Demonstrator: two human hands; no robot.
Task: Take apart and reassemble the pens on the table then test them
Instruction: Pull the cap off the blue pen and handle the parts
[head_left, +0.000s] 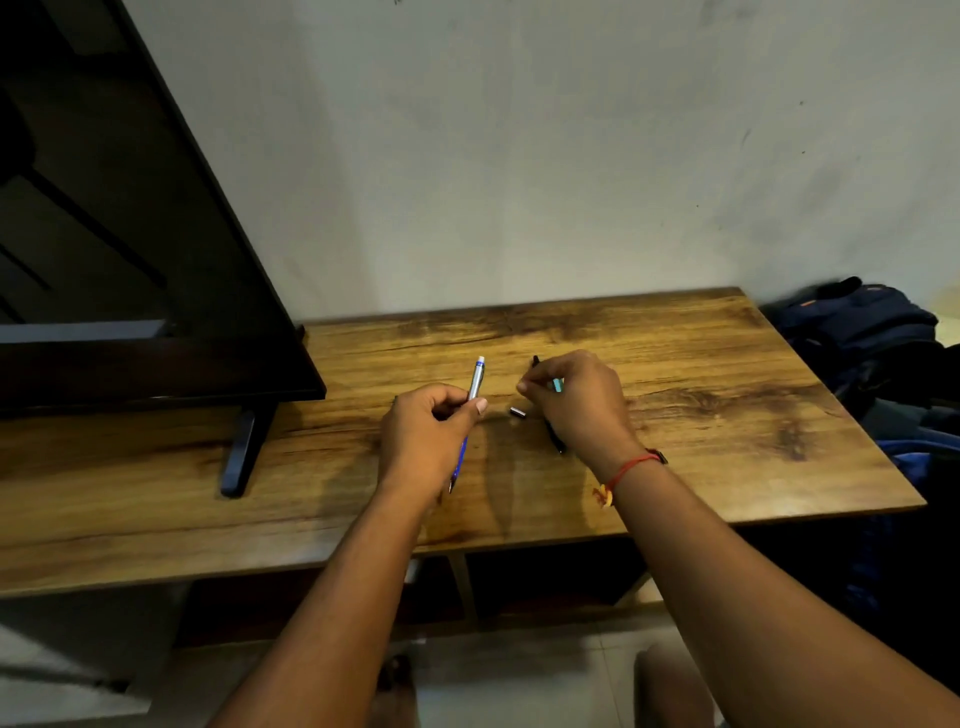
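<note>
A silver and blue pen (475, 384) was held in the left grip (431, 431), whose fingers were curled round it. A black pen (555, 439) with a teal bit was pinched in the right grip (576, 400). A small dark piece (517, 413) was seen on the surface (727, 415) between the two grips. So one pen was likely taken apart, and putting back and testing were likely not yet done.

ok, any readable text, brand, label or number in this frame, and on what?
None readable.
Silver-blue pen in the left hand: no print legible.
Black-teal pen part in the right hand: too small to tell.
Backpack: orange marks, blurred, unreadable.
TV: no logo visible.
</note>
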